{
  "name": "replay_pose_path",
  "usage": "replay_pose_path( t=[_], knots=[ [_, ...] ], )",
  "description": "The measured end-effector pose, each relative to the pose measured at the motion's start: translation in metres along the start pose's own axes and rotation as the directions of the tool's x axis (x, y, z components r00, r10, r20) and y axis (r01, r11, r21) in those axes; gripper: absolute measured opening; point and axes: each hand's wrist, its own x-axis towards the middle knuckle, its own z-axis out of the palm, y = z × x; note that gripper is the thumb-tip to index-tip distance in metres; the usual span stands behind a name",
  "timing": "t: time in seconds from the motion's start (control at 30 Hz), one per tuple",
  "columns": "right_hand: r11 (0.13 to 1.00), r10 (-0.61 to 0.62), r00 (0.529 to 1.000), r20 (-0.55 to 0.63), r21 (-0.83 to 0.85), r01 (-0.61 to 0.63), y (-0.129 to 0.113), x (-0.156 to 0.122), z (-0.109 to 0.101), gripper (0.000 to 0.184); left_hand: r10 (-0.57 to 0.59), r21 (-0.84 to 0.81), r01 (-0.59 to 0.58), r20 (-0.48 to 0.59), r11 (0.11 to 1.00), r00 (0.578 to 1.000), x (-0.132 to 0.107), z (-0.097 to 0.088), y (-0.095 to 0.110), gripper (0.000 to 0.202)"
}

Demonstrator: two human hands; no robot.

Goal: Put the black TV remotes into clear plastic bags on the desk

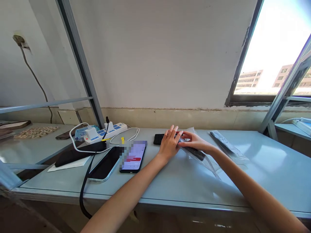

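Note:
My left hand (pixel 170 142) lies with its fingers stretched over a black object with small keys (pixel 158 139), whose end shows left of the fingers. Close beside it, my right hand (pixel 194 141) pinches at a clear plastic bag (pixel 212 165) with a dark long item (pixel 197 153) inside. The fingers of both hands nearly meet, so what lies under them is hidden. Whether the keyed object and the dark item are one piece, I cannot tell. Further right lies another clear packet (pixel 227 145) holding a dark flat item.
Two phones, one dark (pixel 105 163) and one lit (pixel 133 158), lie left of my hands. Behind them are a power strip (pixel 116 128) with white cables and a black pouch (pixel 77 154). A black strap (pixel 84 194) hangs over the table's front edge. Metal posts (pixel 81 61) flank the table.

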Motion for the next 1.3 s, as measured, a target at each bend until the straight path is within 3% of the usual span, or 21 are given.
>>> replay_pose_path(
  t=[0.1,0.2,0.23,0.3,0.4,0.47,0.63,0.97,1.17,1.3],
  knots=[
    [0.999,0.016,0.989,0.148,0.042,-0.022,-0.001,-0.003,-0.002,0.058,0.086,-0.017,-0.085,0.090,0.996,0.992,0.002,-0.006,-0.004,0.045],
    [0.997,0.057,0.983,0.173,0.032,-0.064,-0.002,-0.004,-0.012,0.050,0.134,-0.022,-0.132,0.178,0.991,0.975,0.002,-0.010,-0.004,0.043],
    [0.997,0.069,0.990,0.125,0.010,-0.071,-0.002,-0.003,-0.017,0.048,0.148,-0.023,-0.146,0.191,0.989,0.970,0.002,-0.010,-0.003,0.043],
    [0.988,0.114,0.990,-0.079,-0.100,-0.121,0.002,-0.001,-0.026,0.045,0.202,-0.036,-0.199,0.209,0.979,0.957,0.002,-0.010,0.000,0.042],
    [0.918,0.151,0.906,-0.396,-0.284,-0.277,0.013,0.003,-0.036,0.038,0.331,-0.047,-0.331,0.262,0.943,0.907,0.001,-0.011,0.004,0.026],
    [0.870,0.170,0.864,-0.474,-0.339,-0.357,0.023,0.006,-0.039,0.037,0.394,-0.026,-0.407,0.311,0.913,0.865,0.002,-0.011,0.007,0.017],
    [0.819,0.205,0.853,-0.480,-0.393,-0.419,0.041,0.011,-0.035,0.038,0.450,-0.004,-0.482,0.368,0.876,0.814,0.001,-0.012,0.013,0.013],
    [0.806,0.134,0.870,-0.475,-0.458,-0.375,0.056,0.018,-0.059,0.038,0.472,-0.060,-0.482,0.338,0.874,0.814,-0.002,-0.004,0.012,0.011],
    [0.746,0.195,0.885,-0.423,-0.521,-0.414,0.064,0.016,-0.056,0.033,0.445,-0.015,-0.485,0.426,0.874,0.788,0.000,-0.010,0.017,0.014],
    [0.711,0.207,0.900,-0.383,-0.572,-0.408,0.064,0.014,-0.053,0.027,0.438,-0.019,-0.477,0.431,0.879,0.789,0.000,-0.009,0.017,0.015]
  ],
)
